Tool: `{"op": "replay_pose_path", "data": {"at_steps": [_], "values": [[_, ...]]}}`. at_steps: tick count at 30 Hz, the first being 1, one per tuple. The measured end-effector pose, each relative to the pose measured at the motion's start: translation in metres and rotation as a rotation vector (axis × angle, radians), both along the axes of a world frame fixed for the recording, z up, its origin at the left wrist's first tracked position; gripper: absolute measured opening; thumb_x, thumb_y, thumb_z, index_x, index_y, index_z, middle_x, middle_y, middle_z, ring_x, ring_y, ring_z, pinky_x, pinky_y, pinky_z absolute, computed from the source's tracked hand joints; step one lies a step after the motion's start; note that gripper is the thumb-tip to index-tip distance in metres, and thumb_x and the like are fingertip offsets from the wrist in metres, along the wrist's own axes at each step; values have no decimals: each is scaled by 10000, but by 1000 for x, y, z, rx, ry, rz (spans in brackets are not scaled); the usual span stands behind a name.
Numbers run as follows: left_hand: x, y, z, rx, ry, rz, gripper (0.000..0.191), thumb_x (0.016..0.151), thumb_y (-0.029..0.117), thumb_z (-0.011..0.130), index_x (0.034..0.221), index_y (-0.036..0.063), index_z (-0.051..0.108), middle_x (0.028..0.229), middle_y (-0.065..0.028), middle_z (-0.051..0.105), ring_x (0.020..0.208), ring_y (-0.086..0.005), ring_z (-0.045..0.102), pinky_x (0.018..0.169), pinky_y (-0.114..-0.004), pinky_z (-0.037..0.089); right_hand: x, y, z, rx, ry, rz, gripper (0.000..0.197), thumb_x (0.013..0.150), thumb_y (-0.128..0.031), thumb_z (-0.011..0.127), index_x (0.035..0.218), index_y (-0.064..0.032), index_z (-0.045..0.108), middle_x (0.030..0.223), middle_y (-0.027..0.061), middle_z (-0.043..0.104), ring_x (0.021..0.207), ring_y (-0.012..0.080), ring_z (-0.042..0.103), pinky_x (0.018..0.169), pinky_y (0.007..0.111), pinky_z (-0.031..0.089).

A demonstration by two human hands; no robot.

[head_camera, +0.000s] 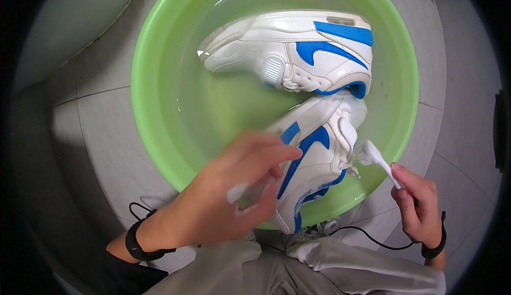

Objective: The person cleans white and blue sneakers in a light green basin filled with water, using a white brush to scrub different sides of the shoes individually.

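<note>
A white sneaker with blue panels (315,151) leans in a light green plastic basin (153,143), its heel end towards me by the near rim. White foam shows along its blue collar. Over its side is my left hand (235,175), slightly blurred, fingers and thumb apart, a blob of foam near the thumb; contact with the sneaker is unclear. Pinched by its handle in my right hand (417,203) is a small white brush (371,154), bristles facing the sneaker's laces. The matching sneaker (287,51) lies on its side in the basin's cloudy water.
Grey floor tiles (105,135) surround the basin. A large pale curved object (76,19) stands at upper left. Black bands circle both wrists, and a thin black cable (371,235) runs from the right one. My knees in light trousers (275,271) are close to the near rim.
</note>
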State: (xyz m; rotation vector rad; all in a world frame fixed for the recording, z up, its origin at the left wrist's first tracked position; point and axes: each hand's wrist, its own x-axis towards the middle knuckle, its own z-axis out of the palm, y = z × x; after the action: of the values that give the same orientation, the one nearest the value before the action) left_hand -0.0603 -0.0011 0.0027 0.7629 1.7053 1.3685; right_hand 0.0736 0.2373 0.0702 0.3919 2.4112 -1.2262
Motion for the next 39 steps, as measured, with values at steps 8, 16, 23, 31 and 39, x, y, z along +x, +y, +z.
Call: {"op": "replay_pose_path", "data": {"at_steps": [8, 16, 23, 31, 39], "values": [[-6, -1, -7, -166, -228, 204, 589, 743, -83, 458, 1276, 68, 257, 1035, -95, 409, 745, -127, 544, 635, -221, 456, 5, -8, -7, -23, 21, 45, 474, 701, 98, 441, 1145, -52, 515, 655, 111, 507, 502, 176, 473, 490, 249, 383], [-33, 0, -27, -488, 585, -20, 594, 776, 121, 594, 1283, 42, 295, 936, -142, 508, 773, -214, 545, 683, -297, 447, 3, -11, -6, -26, -6, 116, 547, 657, 100, 451, 1173, -73, 496, 613, 79, 466, 488, 172, 479, 494, 257, 409], [-54, 10, -31, -728, 743, -336, 196, 800, 128, 535, 880, -52, 539, 879, -236, 553, 767, -359, 546, 687, -409, 439, 9, -17, -8, 16, 9, 194, 570, 641, 91, 478, 1181, -92, 491, 610, 75, 460, 460, 191, 480, 459, 275, 422], [-71, 26, -41, -776, 849, -609, 374, 833, 215, 422, 581, -19, 570, 605, -218, 542, 608, -382, 537, 588, -434, 441, 9, -20, -6, 2, 5, 215, 558, 658, 92, 486, 1186, -89, 484, 602, 81, 445, 457, 207, 470, 447, 295, 405], [-74, 12, -49, -771, 768, -688, 249, 819, 138, 441, 695, -38, 567, 691, -224, 561, 667, -384, 538, 629, -425, 442, 18, -32, -18, 53, 35, 147, 614, 665, 65, 525, 1248, -87, 404, 602, 87, 430, 463, 237, 458, 443, 310, 404]]}}
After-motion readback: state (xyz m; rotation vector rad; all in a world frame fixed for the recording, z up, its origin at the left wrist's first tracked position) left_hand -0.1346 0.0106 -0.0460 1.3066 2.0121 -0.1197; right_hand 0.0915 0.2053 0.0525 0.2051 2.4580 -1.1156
